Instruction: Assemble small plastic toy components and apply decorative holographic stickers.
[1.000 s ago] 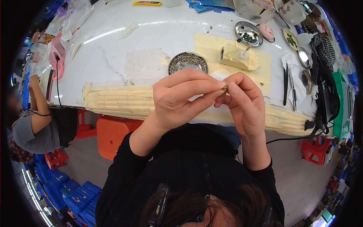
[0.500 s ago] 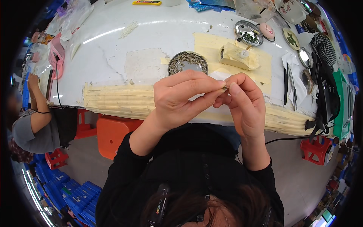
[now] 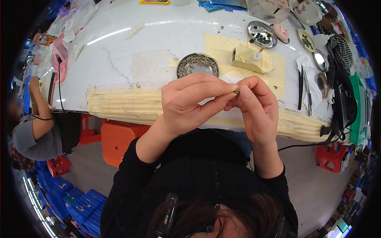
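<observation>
Fingertips of my left hand [image 3: 194, 101] and my right hand [image 3: 260, 109] meet above the front of the table. Pinched between them is a tiny metallic piece [image 3: 237, 91], greenish and gold, too small to name. Both hands are closed on it, and the fingers cover most of it. Just beyond my left hand stands a round dark-rimmed dish [image 3: 217, 70] with many small metal-coloured pieces in it. Past my right hand sits a tape-wrapped block [image 3: 242, 59] with a small white-necked bottle [image 3: 257, 56] set in it.
Ribbed cream padding [image 3: 123, 104] lines the table's front edge. At the right lie black tweezers [image 3: 300, 89] and a thin pen-like tool [image 3: 307, 93]. A round metal tin [image 3: 274, 40] holds dark green pieces. A co-worker [image 3: 37, 133] sits at the left, near an orange stool [image 3: 115, 142].
My hands stay almost in place, with the small piece still pinched between the fingertips. It appears slightly turned, showing more green and gold.
</observation>
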The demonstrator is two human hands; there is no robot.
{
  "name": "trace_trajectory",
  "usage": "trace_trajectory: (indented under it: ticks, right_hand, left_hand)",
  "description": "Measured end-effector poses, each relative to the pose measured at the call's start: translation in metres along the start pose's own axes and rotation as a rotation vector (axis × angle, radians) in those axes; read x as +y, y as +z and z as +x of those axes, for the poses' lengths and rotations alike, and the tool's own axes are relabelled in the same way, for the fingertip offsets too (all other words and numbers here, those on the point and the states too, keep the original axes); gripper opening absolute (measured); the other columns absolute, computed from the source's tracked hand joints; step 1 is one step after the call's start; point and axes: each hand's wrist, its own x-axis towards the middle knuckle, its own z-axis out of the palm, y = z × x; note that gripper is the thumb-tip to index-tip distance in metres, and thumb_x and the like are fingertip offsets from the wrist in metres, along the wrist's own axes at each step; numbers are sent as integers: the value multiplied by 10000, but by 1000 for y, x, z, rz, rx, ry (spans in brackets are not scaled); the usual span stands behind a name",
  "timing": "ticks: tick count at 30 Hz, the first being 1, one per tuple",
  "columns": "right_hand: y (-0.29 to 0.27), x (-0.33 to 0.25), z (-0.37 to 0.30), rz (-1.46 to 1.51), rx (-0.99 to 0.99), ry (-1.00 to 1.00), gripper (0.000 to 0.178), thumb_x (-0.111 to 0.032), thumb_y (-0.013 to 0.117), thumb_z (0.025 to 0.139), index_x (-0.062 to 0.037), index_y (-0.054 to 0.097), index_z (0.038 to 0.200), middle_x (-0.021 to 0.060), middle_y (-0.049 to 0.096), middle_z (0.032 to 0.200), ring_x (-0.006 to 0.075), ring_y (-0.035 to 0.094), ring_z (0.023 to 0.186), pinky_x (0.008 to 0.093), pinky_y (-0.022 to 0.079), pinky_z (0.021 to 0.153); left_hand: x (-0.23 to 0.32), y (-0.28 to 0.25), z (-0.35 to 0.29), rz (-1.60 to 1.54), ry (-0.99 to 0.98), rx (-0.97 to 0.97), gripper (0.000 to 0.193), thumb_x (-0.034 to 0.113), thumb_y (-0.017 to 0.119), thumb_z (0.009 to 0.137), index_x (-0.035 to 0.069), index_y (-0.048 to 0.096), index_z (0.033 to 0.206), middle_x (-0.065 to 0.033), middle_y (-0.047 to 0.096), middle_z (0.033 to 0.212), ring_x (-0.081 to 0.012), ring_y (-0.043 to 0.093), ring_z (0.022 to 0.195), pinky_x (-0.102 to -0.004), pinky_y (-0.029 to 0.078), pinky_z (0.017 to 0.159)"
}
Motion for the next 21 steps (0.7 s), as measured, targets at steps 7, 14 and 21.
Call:
trace_trajectory:
  ticks: [7,14,21]
  right_hand:
    - [-1,1,0,4,-18,17,128,-126,557,979,-2,583,963,58,648,826,120,641,770,267,530,740]
    - [0,1,-1,-12,-9,-5,127,-121,558,977,3,585,962,57,645,829,119,635,769,267,530,740]
    - [1,2,-2,-8,-3,-23,120,-108,561,973,9,586,963,56,644,831,119,634,767,270,531,742]
  left_hand:
    - [-1,-1,0,-21,7,-4,223,-76,757,714,0,716,919,-101,707,827,-180,677,712,-257,534,608]
    - [-1,-1,0,-15,0,-9,211,-74,759,713,-5,716,907,-97,708,818,-178,675,711,-259,530,609]
    - [-1,-1,0,-32,-9,-1,215,-73,762,712,1,716,910,-97,706,820,-179,676,715,-259,530,608]
